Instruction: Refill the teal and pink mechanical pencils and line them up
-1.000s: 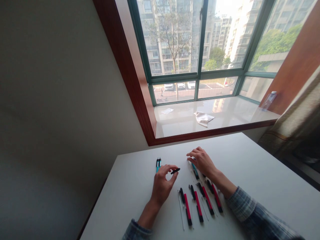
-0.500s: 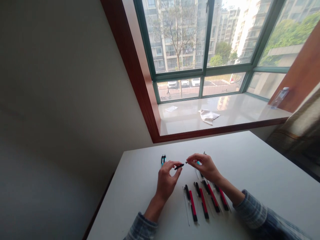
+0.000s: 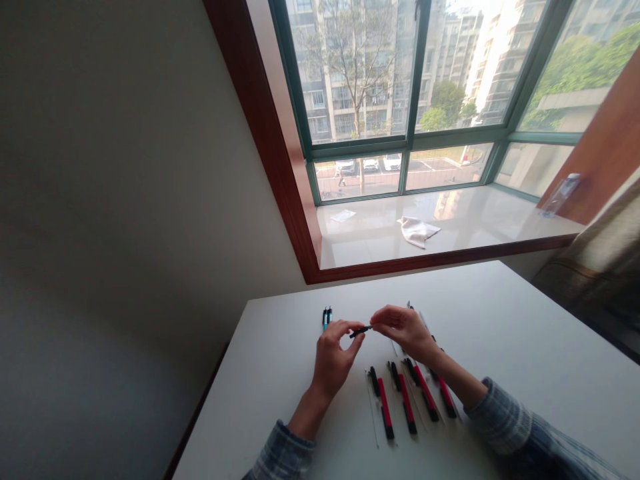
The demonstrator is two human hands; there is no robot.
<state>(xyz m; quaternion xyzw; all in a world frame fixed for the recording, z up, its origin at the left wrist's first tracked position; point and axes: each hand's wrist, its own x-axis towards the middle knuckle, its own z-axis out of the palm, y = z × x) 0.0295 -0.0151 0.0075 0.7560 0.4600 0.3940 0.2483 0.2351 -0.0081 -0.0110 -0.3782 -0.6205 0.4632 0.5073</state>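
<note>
Between the thumb and forefinger of my left hand (image 3: 333,360) is a black pen top section (image 3: 359,331), held roughly level above the table. My right hand (image 3: 406,331) pinches a tiny dark pen part at the right end of that section; the two pieces appear to touch, and fingertips mostly hide the small one. Below the hands lie several taken-apart pens, with red and black barrels (image 3: 385,408), separate black top sections (image 3: 375,382) and thin clear or white refills (image 3: 371,407). More pen parts behind my right hand are partly covered.
Two teal and black pens (image 3: 327,318) lie beyond my left hand on the white table (image 3: 270,373). A window sill past the table's far edge bears a crumpled white cloth (image 3: 419,232), a flat white piece (image 3: 343,216) and a clear bottle (image 3: 560,195).
My right hand has shifted slightly left, bringing the tiny part against the end of the black top section. The gap between them has closed; my left hand is nearly still.
</note>
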